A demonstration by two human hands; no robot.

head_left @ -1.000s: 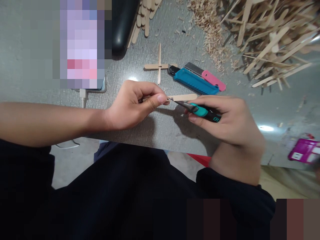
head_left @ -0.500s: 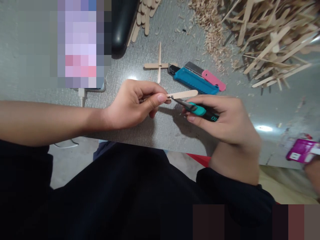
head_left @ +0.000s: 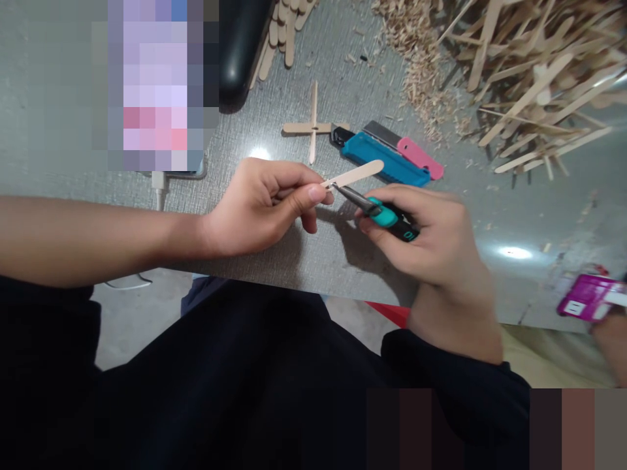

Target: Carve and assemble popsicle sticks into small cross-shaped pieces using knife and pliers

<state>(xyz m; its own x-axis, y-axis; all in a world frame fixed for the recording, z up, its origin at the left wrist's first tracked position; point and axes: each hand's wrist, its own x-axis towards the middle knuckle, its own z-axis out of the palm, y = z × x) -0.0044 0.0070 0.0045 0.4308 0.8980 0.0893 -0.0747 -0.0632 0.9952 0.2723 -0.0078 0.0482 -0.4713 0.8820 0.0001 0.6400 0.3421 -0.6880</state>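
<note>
Fingers of the left hand [head_left: 267, 205] are pinched closed, with one end of a pale flat stick [head_left: 360, 173] gripped between thumb and forefinger near the middle of the frame. The stick's rounded free end is angled up toward the right. Just right of that pinch, the metal tip of a teal and black tool [head_left: 385, 212] is set against the lower edge of the stick, where a small dark notch seems to be, though it is too small to be made out well. The tool's handle is wrapped by the curled fingers of the right hand [head_left: 431, 228], right of centre.

Above the hands, a cross [head_left: 314, 128] formed by two sticks is laid on the grey table [head_left: 529, 202], and its right end is met by the tip of a blue cutter [head_left: 382, 160]. Against the cutter's upper side a pink-handled blade [head_left: 420, 156] is laid.

Farther out, wood shavings [head_left: 421, 65] are strewn at the upper middle-right, and a loose heap [head_left: 529, 78] of sticks is spread across the upper right. A neater bundle [head_left: 289, 32] of sticks is placed at the top, beside a black object [head_left: 242, 52]. A blurred device [head_left: 157, 85] with a white cable [head_left: 159, 186] is seen at the upper left. At the lower right edge, a purple pack [head_left: 585, 297] is shown near another person's arm [head_left: 612, 339].
</note>
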